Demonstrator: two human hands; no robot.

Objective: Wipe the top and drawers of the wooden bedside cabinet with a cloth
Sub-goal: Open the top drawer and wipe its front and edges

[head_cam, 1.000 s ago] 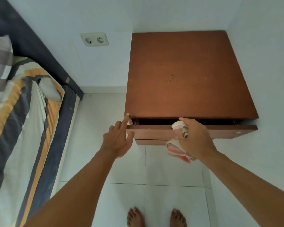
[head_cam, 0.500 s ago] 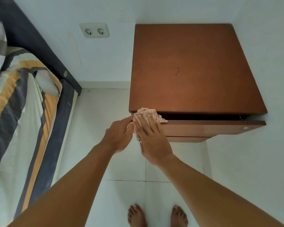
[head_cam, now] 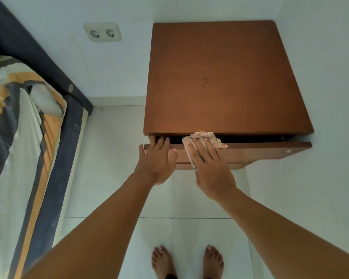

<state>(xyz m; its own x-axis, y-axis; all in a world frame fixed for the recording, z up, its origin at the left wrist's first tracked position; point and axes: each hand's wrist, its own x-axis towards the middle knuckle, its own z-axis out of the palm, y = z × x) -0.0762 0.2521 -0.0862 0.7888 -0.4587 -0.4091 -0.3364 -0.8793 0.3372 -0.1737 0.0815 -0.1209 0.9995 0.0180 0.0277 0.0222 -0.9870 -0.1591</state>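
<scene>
The wooden bedside cabinet (head_cam: 220,77) stands in the room's corner, seen from above, its brown top bare. Its top drawer (head_cam: 260,151) is pulled out a little, leaving a dark gap under the top. My right hand (head_cam: 208,166) lies flat on a white cloth with red stripes (head_cam: 205,136), pressing it against the drawer's upper front edge left of centre. My left hand (head_cam: 156,158) rests at the drawer's left end, fingers hooked over its top edge into the gap. A second drawer front (head_cam: 238,165) shows just below.
A bed with a striped yellow, grey and white cover (head_cam: 18,148) and a dark headboard (head_cam: 34,55) fills the left. A double wall socket (head_cam: 102,32) sits on the wall left of the cabinet. White wall closes the right side. My bare feet (head_cam: 187,260) stand on white floor tiles.
My right hand slid the cloth left along the drawer edge, then back right toward the middle. My left hand went from open beside the drawer to hooking its fingers over the left end.
</scene>
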